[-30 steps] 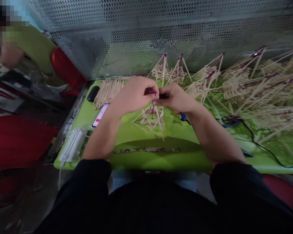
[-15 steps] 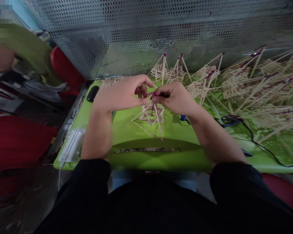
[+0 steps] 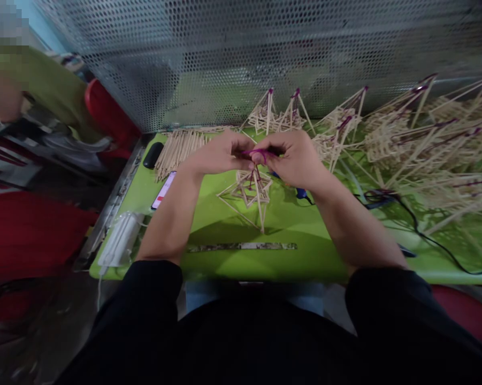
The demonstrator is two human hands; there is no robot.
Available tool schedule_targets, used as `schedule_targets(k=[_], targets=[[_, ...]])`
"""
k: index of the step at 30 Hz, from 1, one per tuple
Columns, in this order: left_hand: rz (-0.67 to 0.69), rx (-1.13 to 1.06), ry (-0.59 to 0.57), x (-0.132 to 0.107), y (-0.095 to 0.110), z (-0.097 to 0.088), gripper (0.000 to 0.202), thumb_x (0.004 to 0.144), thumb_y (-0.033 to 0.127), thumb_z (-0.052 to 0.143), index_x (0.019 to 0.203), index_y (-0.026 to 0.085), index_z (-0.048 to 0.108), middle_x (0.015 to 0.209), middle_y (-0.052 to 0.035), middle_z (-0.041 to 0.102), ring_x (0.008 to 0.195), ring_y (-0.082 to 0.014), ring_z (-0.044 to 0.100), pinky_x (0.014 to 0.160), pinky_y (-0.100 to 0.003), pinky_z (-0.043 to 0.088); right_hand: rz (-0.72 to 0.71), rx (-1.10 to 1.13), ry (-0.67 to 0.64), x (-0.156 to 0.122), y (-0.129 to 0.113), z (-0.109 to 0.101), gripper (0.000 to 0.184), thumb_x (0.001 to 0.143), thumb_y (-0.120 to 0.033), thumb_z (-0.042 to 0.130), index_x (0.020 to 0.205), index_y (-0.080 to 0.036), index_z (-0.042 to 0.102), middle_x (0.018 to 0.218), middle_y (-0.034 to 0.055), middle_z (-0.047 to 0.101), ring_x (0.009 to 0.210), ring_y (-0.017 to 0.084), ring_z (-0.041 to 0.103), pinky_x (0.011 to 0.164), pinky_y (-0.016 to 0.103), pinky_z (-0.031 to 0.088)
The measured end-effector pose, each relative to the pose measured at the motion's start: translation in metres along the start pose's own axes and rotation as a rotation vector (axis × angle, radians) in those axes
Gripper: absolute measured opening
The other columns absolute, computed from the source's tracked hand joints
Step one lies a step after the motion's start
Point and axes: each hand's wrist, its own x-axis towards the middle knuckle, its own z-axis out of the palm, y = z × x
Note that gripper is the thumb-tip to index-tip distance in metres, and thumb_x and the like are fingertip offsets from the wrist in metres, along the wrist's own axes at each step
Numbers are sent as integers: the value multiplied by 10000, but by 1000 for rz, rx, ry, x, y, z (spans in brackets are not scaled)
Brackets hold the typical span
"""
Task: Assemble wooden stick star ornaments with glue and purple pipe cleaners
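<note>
A small pyramid frame of thin wooden sticks (image 3: 249, 192) stands on the green table (image 3: 224, 262) in front of me. A purple thread (image 3: 253, 153) runs across its tip. My left hand (image 3: 220, 152) and my right hand (image 3: 292, 158) meet above the tip. Both pinch the purple thread between thumb and fingers, fingertips almost touching each other. A short end of thread hangs down inside the frame.
Many finished stick frames (image 3: 417, 144) with purple tips crowd the table's right and back. A bundle of loose sticks (image 3: 180, 145), a phone (image 3: 163, 190) and a black mouse (image 3: 150, 155) lie at left. A black cable (image 3: 421, 230) runs at right. Perforated metal screen behind; another person at far left.
My left hand has moved right and closed its fingers onto the thread at the frame's tip, uncovering the phone. The frame has tilted a little. My right hand stays at the tip.
</note>
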Motion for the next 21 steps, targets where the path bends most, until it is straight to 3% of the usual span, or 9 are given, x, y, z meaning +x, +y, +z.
schedule_targets(k=[6,12,17,21], targets=[[20,41,-14,1,9,4,331,953,523,968,918,226,827,820,-12,789,766,-190,684,752,-350,469,-71,-59,113,-1,0,4,175,1043,-231,778,1011,-236,950,995,66,912,909,227,813,853,402,662],[-9,225,18,1,21,9,236,1029,385,882,900,206,798,786,-10,742,766,-188,622,788,-379,461,-33,-54,189,-2,-3,8,167,1027,-244,787,1046,-236,953,960,50,894,861,226,783,751,390,615],[-98,214,-13,0,27,13,83,1029,272,878,998,208,835,874,-20,823,852,-215,712,882,-389,569,64,-41,164,-2,-16,9,93,1056,-293,846,1036,-227,909,984,72,876,888,238,769,824,430,659],[-86,139,-15,2,22,18,101,1018,310,853,943,242,843,894,-22,858,880,-246,799,889,-405,617,107,40,191,-2,-14,10,198,1050,-412,936,1099,-238,855,1014,67,849,909,234,779,844,435,687]])
